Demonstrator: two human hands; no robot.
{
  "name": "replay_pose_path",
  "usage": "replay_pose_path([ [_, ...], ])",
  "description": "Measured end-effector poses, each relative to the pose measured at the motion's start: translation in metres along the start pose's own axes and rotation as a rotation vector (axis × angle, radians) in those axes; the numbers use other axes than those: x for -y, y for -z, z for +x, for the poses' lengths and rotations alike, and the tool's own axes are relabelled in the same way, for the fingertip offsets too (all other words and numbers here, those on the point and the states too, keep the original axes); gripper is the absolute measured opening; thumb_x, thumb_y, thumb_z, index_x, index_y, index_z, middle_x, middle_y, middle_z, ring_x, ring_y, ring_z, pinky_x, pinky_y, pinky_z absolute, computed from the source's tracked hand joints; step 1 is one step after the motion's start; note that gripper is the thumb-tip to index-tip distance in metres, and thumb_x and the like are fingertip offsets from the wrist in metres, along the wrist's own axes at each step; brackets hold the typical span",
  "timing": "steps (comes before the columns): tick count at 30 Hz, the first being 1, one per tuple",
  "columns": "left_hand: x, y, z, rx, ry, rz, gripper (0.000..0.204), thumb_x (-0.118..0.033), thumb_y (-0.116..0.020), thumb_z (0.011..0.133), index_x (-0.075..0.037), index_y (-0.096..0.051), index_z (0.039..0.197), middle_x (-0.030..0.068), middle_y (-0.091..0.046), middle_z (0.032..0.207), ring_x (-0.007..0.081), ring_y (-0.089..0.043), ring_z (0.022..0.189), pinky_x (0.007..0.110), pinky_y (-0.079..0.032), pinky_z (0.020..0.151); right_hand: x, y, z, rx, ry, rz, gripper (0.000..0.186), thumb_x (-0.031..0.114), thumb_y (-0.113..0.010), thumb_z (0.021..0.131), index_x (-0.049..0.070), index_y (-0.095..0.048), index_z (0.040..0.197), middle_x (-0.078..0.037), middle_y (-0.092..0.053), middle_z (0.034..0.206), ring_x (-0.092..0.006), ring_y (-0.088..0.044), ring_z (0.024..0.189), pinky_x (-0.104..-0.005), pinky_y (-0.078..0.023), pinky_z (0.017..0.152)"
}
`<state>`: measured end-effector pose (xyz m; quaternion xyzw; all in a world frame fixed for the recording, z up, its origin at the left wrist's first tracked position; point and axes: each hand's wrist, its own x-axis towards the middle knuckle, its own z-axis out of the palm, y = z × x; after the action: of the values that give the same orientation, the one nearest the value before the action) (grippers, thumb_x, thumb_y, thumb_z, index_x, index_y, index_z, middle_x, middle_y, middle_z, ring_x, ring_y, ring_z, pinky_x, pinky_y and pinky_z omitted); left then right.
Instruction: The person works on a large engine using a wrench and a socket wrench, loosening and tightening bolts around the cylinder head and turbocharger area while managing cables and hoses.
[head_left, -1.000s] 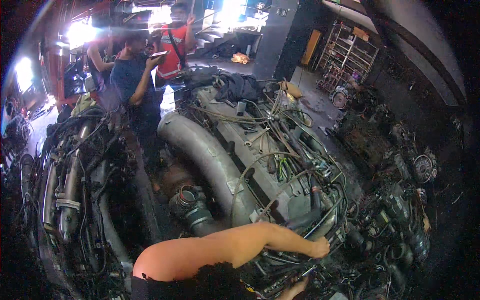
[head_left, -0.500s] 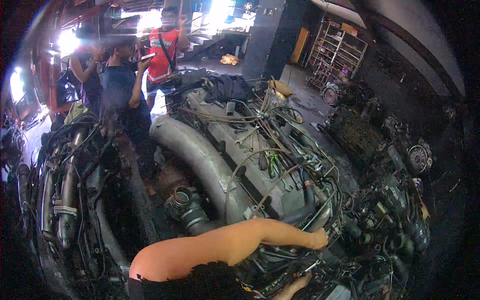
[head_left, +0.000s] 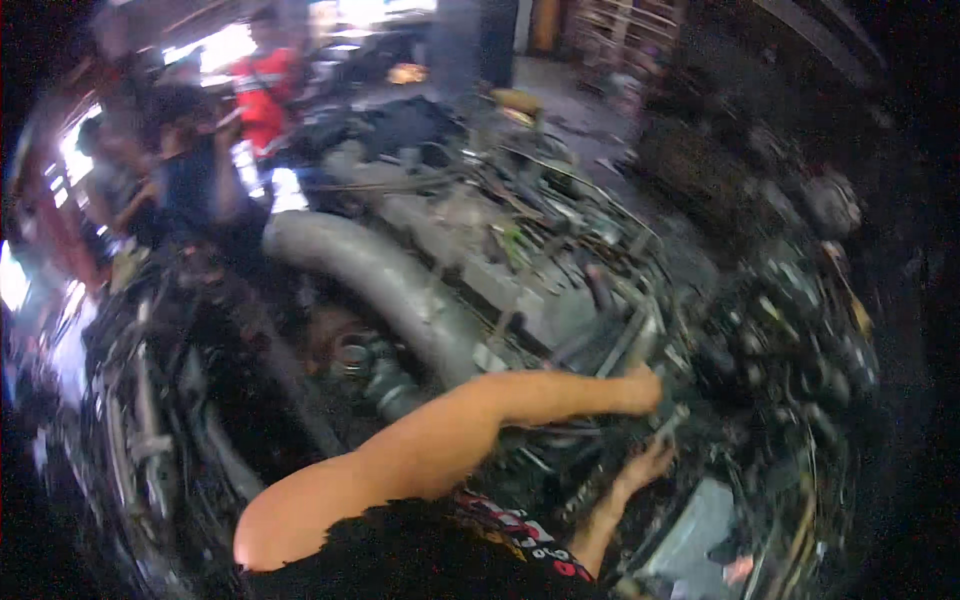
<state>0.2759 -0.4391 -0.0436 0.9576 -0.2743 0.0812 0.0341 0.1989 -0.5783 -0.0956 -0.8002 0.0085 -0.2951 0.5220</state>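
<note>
My left arm reaches across the front of a large engine (head_left: 565, 325), and my left hand (head_left: 640, 388) is closed at its right front edge, beside hoses and metal lines. Blur and the fist hide whatever the fingers hold. Just below it, my right hand (head_left: 650, 463) is wrapped round a slim silver wrench (head_left: 674, 424), whose upper end points up toward my left hand. What the wrench touches is too smeared to tell. Hand tools and a green-handled tool (head_left: 513, 245) lie on top of the engine.
A thick curved grey pipe (head_left: 365, 265) runs along the engine's left side. Dark engine parts (head_left: 790, 320) crowd the right, and a pale flat panel (head_left: 700, 530) lies at lower right. People stand at back left, one in a red shirt (head_left: 262, 100). A shelf rack (head_left: 625, 40) stands behind.
The view has tipped downward and blurred, so the scene sits higher. Both hands appear higher in the picture, the right one still with the wrench and showing more of its forearm.
</note>
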Motion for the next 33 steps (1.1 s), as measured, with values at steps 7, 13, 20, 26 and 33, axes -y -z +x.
replay_pose_path([
  [7,-0.009,-0.003,-0.007,-0.173,0.102,0.015,0.012,-0.017,-0.057,0.065,-0.006,-0.062,0.063,0.0143,-0.062,0.064,0.0282,-0.062,0.058,0.042,-0.048,0.048,0.025,-0.015,0.018,0.096,-0.348,0.424,0.040,0.031,-0.049,0.085,0.000,-0.051,0.112,-0.012,-0.054,0.104,-0.0232,-0.052,0.089,-0.0317,-0.043,0.070],
  [13,-0.004,0.012,0.001,-0.065,0.025,-0.165,0.014,-0.014,-0.054,0.070,-0.004,-0.064,0.070,0.0162,-0.063,0.067,0.0312,-0.063,0.061,0.044,-0.050,0.052,0.027,0.025,0.025,0.230,-0.366,0.487,0.032,0.026,-0.050,0.086,0.007,-0.049,0.112,-0.009,-0.054,0.096,-0.0186,-0.053,0.081,-0.0297,-0.043,0.070],
  [20,0.004,0.036,0.027,0.244,0.079,-0.116,0.017,-0.009,-0.053,0.076,0.001,-0.065,0.084,0.0201,-0.063,0.087,0.0332,-0.063,0.081,0.043,-0.051,0.072,-0.025,0.082,-0.014,0.130,-0.409,0.366,0.022,0.005,-0.046,0.086,0.001,-0.049,0.107,-0.004,-0.053,0.086,-0.0098,-0.048,0.075,-0.0238,-0.040,0.066],
  [26,-0.005,0.094,0.062,-0.346,0.175,-0.492,0.034,-0.029,-0.062,0.079,0.004,-0.058,0.073,0.0265,-0.057,0.070,0.0405,-0.058,0.073,0.046,-0.045,0.062,-0.018,0.118,-0.033,0.102,-0.360,0.283,0.019,0.003,-0.044,0.085,0.001,-0.050,0.102,-0.004,-0.052,0.080,-0.0101,-0.047,0.062,-0.0230,-0.039,0.053],
  [33,-0.012,0.060,0.036,0.333,0.089,0.045,0.044,-0.028,-0.068,0.071,-0.006,-0.059,0.108,0.0174,-0.043,0.129,0.0371,-0.048,0.111,0.044,-0.044,0.089,-0.041,0.124,-0.036,0.067,-0.468,0.284,0.019,0.004,-0.045,0.084,0.001,-0.049,0.102,-0.006,-0.053,0.079,-0.0112,-0.049,0.064,-0.0246,-0.041,0.054],
])
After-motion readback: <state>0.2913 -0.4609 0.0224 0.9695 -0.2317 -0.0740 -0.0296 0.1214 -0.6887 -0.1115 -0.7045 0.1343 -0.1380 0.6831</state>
